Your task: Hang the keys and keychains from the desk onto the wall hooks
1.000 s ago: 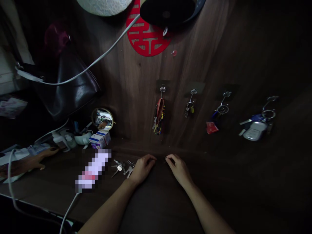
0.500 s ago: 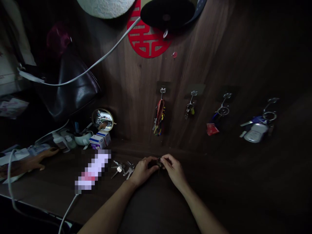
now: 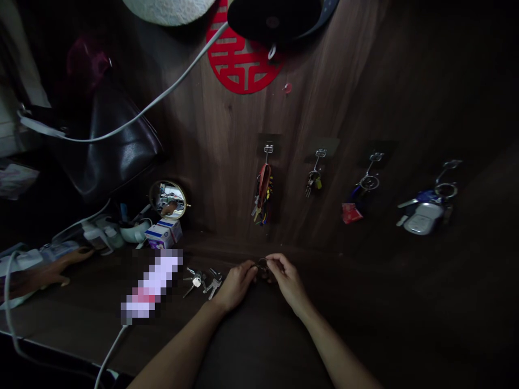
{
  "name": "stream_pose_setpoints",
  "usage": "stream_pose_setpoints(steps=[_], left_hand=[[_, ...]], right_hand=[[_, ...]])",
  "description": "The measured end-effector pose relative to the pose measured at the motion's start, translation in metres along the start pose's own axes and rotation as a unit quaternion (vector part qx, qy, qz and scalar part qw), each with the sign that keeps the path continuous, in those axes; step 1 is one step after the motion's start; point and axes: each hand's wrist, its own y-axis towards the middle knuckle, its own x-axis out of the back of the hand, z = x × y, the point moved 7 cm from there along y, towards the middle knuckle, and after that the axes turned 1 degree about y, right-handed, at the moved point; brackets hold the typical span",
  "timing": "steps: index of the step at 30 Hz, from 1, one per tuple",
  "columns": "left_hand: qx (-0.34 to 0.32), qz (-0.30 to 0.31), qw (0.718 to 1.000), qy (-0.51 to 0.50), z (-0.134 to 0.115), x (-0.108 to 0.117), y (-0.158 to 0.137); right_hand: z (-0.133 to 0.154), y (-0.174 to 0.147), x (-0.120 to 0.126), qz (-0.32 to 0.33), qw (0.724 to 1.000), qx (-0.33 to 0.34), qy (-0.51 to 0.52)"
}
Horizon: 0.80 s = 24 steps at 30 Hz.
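Between my two hands, low over the dark table, is a thin metal key ring (image 3: 263, 261) with small dark pieces below it that I cannot make out. My left hand (image 3: 235, 286) pinches at its left side, thumb and fingers together. On the other side my right hand (image 3: 288, 282) grips it with thumb and forefinger. Just left of my left hand, loose silver keys (image 3: 197, 282) lie on the table, with more keys (image 3: 214, 284) beside its wrist. Above, a bunch of keys with a red holder (image 3: 265, 186) hangs from a wall hook.
More hooks to the right carry a small key bunch (image 3: 313, 182), keys with a red tag (image 3: 352, 212) and keys with a silver fob (image 3: 424, 219). At left are a blurred-out device (image 3: 150, 292) on a white cable, small boxes (image 3: 163, 233), a round mirror (image 3: 167, 200) and a black bag (image 3: 117, 140).
My hands have drawn slightly apart, and the ring between the fingers now shows more clearly. The whole view has shifted a little, moving the scene slightly left.
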Motion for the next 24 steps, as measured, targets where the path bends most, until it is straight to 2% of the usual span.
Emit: stream_pose_setpoints(steps=[4,8,14,17,24], left_hand=[[0.009,-0.005,1.000,-0.016,-0.001,0.003,0.000],[0.011,-0.015,0.999,-0.034,-0.003,0.006,0.001],[0.011,-0.021,0.999,-0.039,0.000,0.006,0.001],[0.013,-0.018,0.999,-0.036,-0.001,0.006,0.000],[0.025,-0.007,0.998,-0.063,-0.001,0.005,0.001]], right_hand=[[0.008,0.000,0.005,-0.029,0.996,0.064,-0.063],[0.020,-0.003,0.004,-0.029,0.986,0.119,-0.110],[0.042,-0.014,-0.004,-0.016,0.939,0.264,-0.221],[0.043,-0.014,-0.005,-0.024,0.928,0.277,-0.249],[0.044,-0.013,0.001,-0.044,0.925,0.281,-0.251]])
